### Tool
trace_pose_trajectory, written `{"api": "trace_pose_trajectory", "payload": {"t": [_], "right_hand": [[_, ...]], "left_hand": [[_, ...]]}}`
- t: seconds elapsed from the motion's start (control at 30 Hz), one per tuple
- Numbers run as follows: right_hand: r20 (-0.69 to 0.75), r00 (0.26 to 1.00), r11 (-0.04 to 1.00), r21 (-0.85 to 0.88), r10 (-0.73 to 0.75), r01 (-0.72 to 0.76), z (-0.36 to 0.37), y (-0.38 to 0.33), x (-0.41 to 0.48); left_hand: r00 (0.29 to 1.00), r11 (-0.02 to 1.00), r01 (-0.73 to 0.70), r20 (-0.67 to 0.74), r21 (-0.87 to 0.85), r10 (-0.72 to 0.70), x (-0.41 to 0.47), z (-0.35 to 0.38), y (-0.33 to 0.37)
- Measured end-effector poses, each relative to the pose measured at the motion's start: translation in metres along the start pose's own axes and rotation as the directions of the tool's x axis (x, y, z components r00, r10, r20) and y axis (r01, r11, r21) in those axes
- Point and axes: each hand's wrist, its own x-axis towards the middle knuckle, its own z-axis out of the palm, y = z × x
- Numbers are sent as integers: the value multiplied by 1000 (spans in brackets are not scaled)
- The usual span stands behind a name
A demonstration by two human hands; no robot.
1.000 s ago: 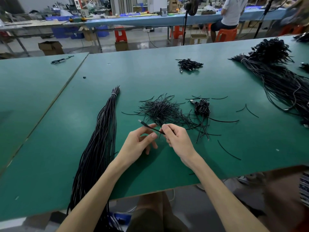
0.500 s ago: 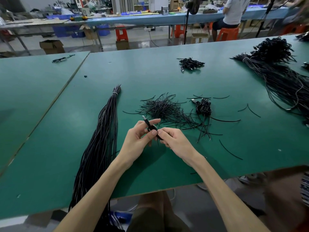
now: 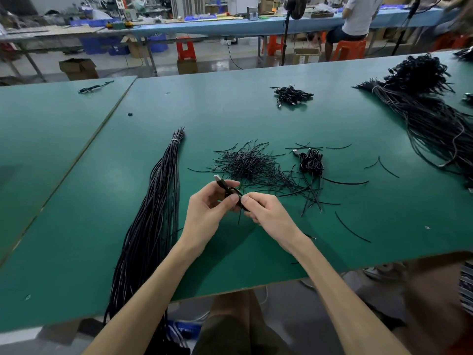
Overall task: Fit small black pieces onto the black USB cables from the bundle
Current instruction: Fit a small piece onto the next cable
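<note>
My left hand (image 3: 210, 211) grips a coiled black USB cable (image 3: 226, 188) above the green table (image 3: 230, 111); its silver plug sticks up past my fingers. My right hand (image 3: 266, 213) pinches a thin black tie (image 3: 239, 216) at the coil, thumb to thumb with the left. Its loose end hangs below my hands. A long bundle of black cables (image 3: 156, 206) lies to my left and runs off the front edge. A heap of thin black ties (image 3: 248, 163) lies just beyond my hands.
A small coiled cable bunch (image 3: 311, 161) sits right of the heap, with stray ties scattered around it. Another coiled pile (image 3: 291, 94) lies farther back. A large mass of cables (image 3: 430, 108) fills the far right. A person sits at a distant bench.
The cable went from stretched out between my hands to folded into a small coil in my left hand. My right hand closed in against the left and now pinches a tie at the coil.
</note>
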Motion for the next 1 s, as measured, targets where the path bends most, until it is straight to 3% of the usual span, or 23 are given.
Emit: {"api": "trace_pose_trajectory", "payload": {"t": [0.1,0.23,0.37,0.63,1.0], "right_hand": [[32,999,1000,10,-3,3,-2,-3,-1],[36,999,999,36,35,-36,-3,-2,-1],[26,998,997,55,52,-53,-4,2,0],[-3,1000,1000,-4,20,-20,-4,7,1],[-127,992,999,-52,-3,-3,-2,13,2]], "left_hand": [[991,994,83,114,-75,-74,2,-6,3],[973,998,61,222,-28,-53,1,-7,7],[980,988,-25,199,152,-6,2,-7,8],[973,937,-148,214,317,82,3,-5,3],[983,886,-141,172,442,71,-2,-6,0]]}}
